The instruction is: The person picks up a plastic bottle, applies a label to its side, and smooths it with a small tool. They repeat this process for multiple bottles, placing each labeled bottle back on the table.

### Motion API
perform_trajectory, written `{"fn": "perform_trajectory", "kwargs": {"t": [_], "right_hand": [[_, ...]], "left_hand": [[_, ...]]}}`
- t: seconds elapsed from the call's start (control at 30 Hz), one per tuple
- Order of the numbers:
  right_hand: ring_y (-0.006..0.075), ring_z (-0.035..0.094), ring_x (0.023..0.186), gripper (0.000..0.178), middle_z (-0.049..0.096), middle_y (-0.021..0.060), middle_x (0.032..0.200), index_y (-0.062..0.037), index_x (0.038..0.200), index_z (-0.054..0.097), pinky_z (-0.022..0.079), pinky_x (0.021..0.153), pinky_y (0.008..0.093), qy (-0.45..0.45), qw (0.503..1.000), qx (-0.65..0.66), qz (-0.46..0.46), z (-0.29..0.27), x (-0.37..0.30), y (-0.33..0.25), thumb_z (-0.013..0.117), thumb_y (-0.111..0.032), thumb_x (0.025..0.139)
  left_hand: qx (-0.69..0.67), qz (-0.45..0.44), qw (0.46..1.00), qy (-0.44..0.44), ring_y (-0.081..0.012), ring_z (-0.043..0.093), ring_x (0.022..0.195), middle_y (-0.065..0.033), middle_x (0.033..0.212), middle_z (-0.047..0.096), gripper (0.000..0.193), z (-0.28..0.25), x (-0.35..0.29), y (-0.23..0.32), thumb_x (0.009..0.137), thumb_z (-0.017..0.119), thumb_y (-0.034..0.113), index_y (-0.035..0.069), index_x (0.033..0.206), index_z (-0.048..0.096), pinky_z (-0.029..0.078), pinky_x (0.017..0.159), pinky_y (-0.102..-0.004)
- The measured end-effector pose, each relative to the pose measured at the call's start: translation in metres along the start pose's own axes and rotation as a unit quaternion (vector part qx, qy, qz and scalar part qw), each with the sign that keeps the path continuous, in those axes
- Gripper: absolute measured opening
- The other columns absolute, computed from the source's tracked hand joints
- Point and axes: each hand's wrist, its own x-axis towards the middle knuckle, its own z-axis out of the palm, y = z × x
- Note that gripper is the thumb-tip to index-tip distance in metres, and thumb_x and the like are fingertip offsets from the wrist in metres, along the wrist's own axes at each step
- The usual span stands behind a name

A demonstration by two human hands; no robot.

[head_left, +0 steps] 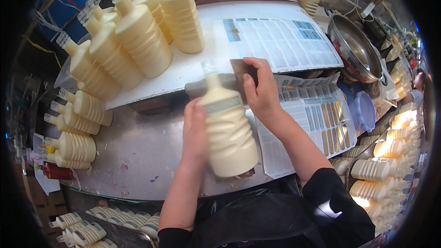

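Bottle (229, 133), creamy, wavy-ribbed, with greyish band (223, 104) across its upper body.

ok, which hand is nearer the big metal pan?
Right. The right hand, holding a dark flat piece, is left of the metal pan; the left hand is farther left, at the cream bottle.
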Motion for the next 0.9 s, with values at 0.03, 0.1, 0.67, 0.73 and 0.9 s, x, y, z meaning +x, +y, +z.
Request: {"fn": "perform_trajectory", "kwargs": {"t": [0.03, 0.1, 0.67, 0.73, 0.9], "right_hand": [[0.0246, 0.061, 0.113, 0.034, 0.061, 0.0146, 0.124, 0.0007, 0.133, 0.053, 0.048, 0.1, 0.0344, 0.002, 1.0, 0.003, 0.013, -0.003, 0.001, -0.004, 0.055, -0.006, 0.1], [0.0212, 0.06, 0.113, 0.033, 0.062, 0.013, 0.124, 0.0004, 0.133, 0.053, 0.048, 0.099, 0.0327, 0.016, 0.994, 0.079, 0.077, -0.006, 0.0, -0.013, 0.055, -0.005, 0.1], [0.0418, 0.063, 0.084, 0.019, 0.057, 0.0194, 0.1, -0.0002, 0.11, 0.05, 0.052, 0.077, 0.0498, -0.169, 0.979, -0.117, 0.015, 0.066, 0.016, -0.104, 0.041, -0.016, 0.105], [0.0372, 0.064, 0.075, 0.014, 0.056, 0.0183, 0.091, -0.0003, 0.106, 0.052, 0.053, 0.064, 0.0459, -0.119, 0.958, -0.229, -0.121, 0.074, 0.011, -0.101, 0.048, -0.013, 0.101], [0.0405, 0.065, 0.083, 0.019, 0.056, 0.0228, 0.104, -0.0001, 0.114, 0.053, 0.055, 0.071, 0.0474, -0.123, 0.971, -0.176, -0.104, 0.042, 0.016, -0.092, 0.05, -0.011, 0.098]], "left_hand": [[0.014, -0.004, 1.0, 0.024, -0.0178, 0.06, 0.112, -0.0117, 0.127, 0.059, 0.04, 0.001, -0.003, 0.002, 0.113, 0.038, 0.031, 0.004, 0.142, 0.042, 0.051, 0.097, -0.0339], [0.04, -0.009, 0.997, 0.069, -0.0188, 0.057, 0.119, -0.0128, 0.134, 0.056, 0.045, 0.007, -0.014, 0.008, 0.111, 0.043, 0.03, 0.003, 0.147, 0.039, 0.048, 0.102, -0.0344], [0.34, 0.231, 0.911, -0.017, -0.045, 0.043, 0.136, -0.0277, 0.149, 0.042, 0.062, 0.0, -0.036, -0.012, 0.099, 0.057, 0.027, 0.0, 0.151, 0.037, 0.034, 0.115, -0.0482], [0.301, 0.163, 0.939, -0.018, -0.0446, 0.042, 0.137, -0.0265, 0.148, 0.044, 0.061, 0.004, -0.039, -0.008, 0.097, 0.059, 0.029, 0.001, 0.149, 0.041, 0.035, 0.114, -0.0483], [0.367, 0.171, 0.913, 0.046, -0.0451, 0.046, 0.136, -0.0281, 0.149, 0.041, 0.08, 0.008, -0.05, 0.011, 0.094, 0.066, 0.038, 0.006, 0.158, 0.032, 0.039, 0.112, -0.0471]]}}
